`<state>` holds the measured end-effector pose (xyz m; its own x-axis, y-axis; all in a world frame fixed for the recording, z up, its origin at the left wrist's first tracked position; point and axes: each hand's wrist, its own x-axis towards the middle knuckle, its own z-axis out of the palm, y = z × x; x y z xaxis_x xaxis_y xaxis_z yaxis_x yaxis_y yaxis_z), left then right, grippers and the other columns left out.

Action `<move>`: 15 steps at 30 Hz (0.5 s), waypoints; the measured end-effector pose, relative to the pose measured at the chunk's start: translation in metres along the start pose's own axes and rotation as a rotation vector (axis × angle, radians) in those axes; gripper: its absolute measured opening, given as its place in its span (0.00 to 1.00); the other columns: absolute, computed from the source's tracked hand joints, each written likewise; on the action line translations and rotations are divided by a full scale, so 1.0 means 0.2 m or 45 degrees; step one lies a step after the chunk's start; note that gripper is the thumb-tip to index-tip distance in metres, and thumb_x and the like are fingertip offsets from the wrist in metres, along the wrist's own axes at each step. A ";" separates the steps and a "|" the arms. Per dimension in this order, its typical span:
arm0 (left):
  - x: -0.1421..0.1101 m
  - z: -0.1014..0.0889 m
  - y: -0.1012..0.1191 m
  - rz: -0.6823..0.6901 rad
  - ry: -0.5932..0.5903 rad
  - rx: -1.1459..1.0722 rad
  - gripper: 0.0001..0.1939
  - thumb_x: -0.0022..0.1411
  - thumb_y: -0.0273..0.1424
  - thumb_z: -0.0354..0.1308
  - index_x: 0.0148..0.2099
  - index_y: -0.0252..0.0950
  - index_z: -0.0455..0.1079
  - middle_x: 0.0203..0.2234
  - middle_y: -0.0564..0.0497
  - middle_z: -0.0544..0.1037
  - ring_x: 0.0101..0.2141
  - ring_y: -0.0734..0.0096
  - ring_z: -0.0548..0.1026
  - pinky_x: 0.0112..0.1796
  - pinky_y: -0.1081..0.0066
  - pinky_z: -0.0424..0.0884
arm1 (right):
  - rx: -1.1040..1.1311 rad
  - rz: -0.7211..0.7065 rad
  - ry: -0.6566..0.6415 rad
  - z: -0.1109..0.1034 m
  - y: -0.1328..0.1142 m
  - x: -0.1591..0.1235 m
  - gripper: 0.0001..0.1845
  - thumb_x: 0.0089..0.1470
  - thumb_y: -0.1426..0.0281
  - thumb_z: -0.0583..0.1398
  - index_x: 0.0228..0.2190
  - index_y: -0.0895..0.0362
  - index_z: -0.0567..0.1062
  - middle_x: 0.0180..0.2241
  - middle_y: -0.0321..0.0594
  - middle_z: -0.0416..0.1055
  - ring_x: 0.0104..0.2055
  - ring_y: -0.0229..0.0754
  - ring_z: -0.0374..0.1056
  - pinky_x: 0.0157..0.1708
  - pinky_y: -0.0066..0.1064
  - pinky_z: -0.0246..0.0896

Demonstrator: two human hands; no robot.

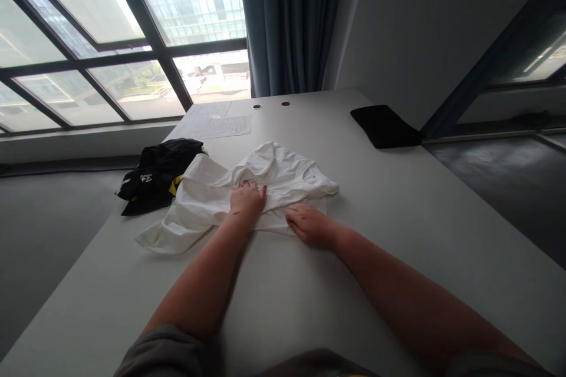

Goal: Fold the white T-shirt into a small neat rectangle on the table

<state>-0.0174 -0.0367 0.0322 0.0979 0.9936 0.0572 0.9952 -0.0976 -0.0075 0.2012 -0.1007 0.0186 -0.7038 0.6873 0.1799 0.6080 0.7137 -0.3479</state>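
A white shirt (283, 179) lies rumpled across the table, one part stretching toward the near left. My left hand (248, 197) rests flat on the middle of it, thumb apart from the fingers. At the shirt's near right edge, the fingers of my right hand (307, 224) are curled closed on the cloth; their tips are partly hidden. Just left of the shirt sits a bunched black garment (161, 171) with white lettering and a yellow patch, and the white cloth touches it.
The white table (398, 235) carries papers (227, 126) at the far left and a flat black item (386, 126) at the far right. Two round cable holes lie near its back edge. Beyond stand windows (163, 53) and a blue curtain (289, 23).
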 end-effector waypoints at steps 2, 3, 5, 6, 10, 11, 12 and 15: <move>0.01 -0.01 -0.01 -0.003 -0.039 -0.010 0.28 0.77 0.45 0.39 0.54 0.32 0.75 0.51 0.34 0.78 0.49 0.50 0.79 0.48 0.58 0.72 | 0.001 0.004 -0.083 -0.03 -0.06 -0.06 0.08 0.66 0.74 0.55 0.36 0.57 0.74 0.38 0.47 0.74 0.41 0.47 0.68 0.47 0.36 0.59; 0.01 -0.02 -0.01 -0.004 -0.047 -0.008 0.28 0.77 0.45 0.39 0.54 0.32 0.75 0.52 0.35 0.78 0.49 0.50 0.79 0.49 0.58 0.72 | 0.000 0.009 -0.137 -0.04 -0.08 -0.09 0.08 0.65 0.74 0.55 0.35 0.57 0.74 0.38 0.47 0.75 0.41 0.47 0.68 0.46 0.36 0.59; 0.01 -0.02 -0.02 -0.004 -0.051 0.001 0.27 0.77 0.45 0.40 0.55 0.33 0.74 0.53 0.35 0.77 0.51 0.50 0.78 0.50 0.58 0.71 | 0.003 0.028 -0.266 -0.08 -0.13 -0.14 0.07 0.62 0.74 0.56 0.34 0.57 0.74 0.37 0.46 0.75 0.40 0.47 0.68 0.44 0.35 0.59; 0.01 -0.01 -0.02 -0.002 -0.048 0.005 0.27 0.77 0.45 0.41 0.56 0.33 0.74 0.54 0.35 0.77 0.52 0.50 0.77 0.51 0.58 0.71 | 0.010 0.045 -0.339 -0.10 -0.16 -0.17 0.06 0.60 0.74 0.57 0.33 0.57 0.75 0.37 0.45 0.76 0.39 0.47 0.68 0.43 0.35 0.58; 0.00 0.02 -0.02 0.013 -0.020 0.026 0.27 0.76 0.46 0.42 0.58 0.32 0.72 0.57 0.34 0.75 0.55 0.50 0.75 0.56 0.58 0.68 | 0.057 0.116 -0.604 -0.17 -0.24 -0.22 0.07 0.55 0.72 0.58 0.30 0.56 0.76 0.34 0.43 0.78 0.35 0.45 0.69 0.35 0.33 0.54; 0.00 0.02 -0.02 0.018 -0.011 0.032 0.27 0.76 0.46 0.42 0.59 0.31 0.72 0.58 0.33 0.75 0.56 0.50 0.74 0.56 0.58 0.67 | 0.073 0.116 -0.655 -0.19 -0.26 -0.23 0.07 0.54 0.72 0.58 0.29 0.56 0.77 0.33 0.42 0.78 0.34 0.44 0.69 0.34 0.33 0.53; 0.00 0.03 -0.02 0.025 -0.001 0.036 0.28 0.76 0.46 0.42 0.60 0.31 0.71 0.59 0.32 0.74 0.57 0.49 0.74 0.57 0.58 0.66 | 0.091 0.107 -0.699 -0.20 -0.28 -0.23 0.07 0.53 0.72 0.58 0.28 0.55 0.77 0.32 0.42 0.78 0.33 0.44 0.69 0.33 0.33 0.52; 0.00 0.06 -0.04 0.055 0.029 0.016 0.29 0.77 0.45 0.39 0.61 0.30 0.71 0.61 0.31 0.73 0.59 0.48 0.72 0.59 0.57 0.65 | 0.176 0.047 -0.784 -0.22 -0.31 -0.23 0.06 0.50 0.73 0.59 0.25 0.55 0.77 0.28 0.39 0.77 0.30 0.42 0.67 0.31 0.32 0.50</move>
<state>-0.0255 -0.0349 0.0199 0.1405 0.9869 0.0792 0.9900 -0.1391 -0.0228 0.2122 -0.1697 0.0725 -0.7906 0.4777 -0.3830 0.6119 0.6387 -0.4665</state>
